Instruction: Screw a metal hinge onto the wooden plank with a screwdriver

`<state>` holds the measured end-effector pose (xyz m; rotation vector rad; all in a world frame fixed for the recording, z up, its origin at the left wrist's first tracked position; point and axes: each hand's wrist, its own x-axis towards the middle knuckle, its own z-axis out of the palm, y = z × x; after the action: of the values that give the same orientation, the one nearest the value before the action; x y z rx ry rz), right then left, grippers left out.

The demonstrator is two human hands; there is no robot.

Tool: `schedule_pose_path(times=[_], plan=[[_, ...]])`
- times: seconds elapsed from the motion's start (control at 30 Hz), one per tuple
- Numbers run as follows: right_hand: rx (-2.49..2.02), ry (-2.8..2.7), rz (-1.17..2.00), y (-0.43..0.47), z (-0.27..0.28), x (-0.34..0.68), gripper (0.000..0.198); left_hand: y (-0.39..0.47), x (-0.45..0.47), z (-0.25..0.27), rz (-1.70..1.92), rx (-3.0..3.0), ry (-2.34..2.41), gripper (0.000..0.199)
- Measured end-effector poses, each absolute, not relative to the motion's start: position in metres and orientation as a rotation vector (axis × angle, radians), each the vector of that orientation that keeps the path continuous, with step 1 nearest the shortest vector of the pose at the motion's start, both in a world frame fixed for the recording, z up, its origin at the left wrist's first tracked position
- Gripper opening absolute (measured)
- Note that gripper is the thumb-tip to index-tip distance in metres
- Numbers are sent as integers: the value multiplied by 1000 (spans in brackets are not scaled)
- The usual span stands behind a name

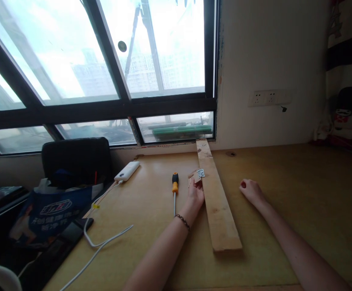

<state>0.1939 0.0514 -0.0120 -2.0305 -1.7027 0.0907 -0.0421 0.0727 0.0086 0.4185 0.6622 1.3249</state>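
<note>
A long wooden board [216, 202] lies on the table, its far end near the window. On its left edge a metal hinge [201, 173] spans from the board to a small wooden block [194, 176]. My left hand [196, 194] grips that block from the near side, its fingers partly hidden. To the right of the board, my right hand [251, 191] is closed just over the table, its fingertips curled together; anything within them is too small to name. A screwdriver [175, 184] with a black and orange handle lies left of my left hand, its shaft towards me.
A white power bank [127, 171] with a white cable [98, 245] lies along the table's left side. Beyond that edge stand a black chair [77, 155] and a blue bag [54, 212]. A wall socket [265, 97] is above the table [300, 194].
</note>
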Motion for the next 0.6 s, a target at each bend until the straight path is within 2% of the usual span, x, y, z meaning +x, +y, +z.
schedule_pose_path(times=[0.1,0.17,0.47,0.6], plan=[[-2018,-1725,79,53,-15,194,12,79,-43,1,1234,421,597,43],[-2000,-1733,74,54,-18,194,12,81,-43,-2,1190,397,546,43],[-1851,-1517,96,48,-16,196,14,84,-46,-8,1299,311,555,19],[-1549,-1280,390,50,11,169,24,84,-46,-9,1341,332,580,15]])
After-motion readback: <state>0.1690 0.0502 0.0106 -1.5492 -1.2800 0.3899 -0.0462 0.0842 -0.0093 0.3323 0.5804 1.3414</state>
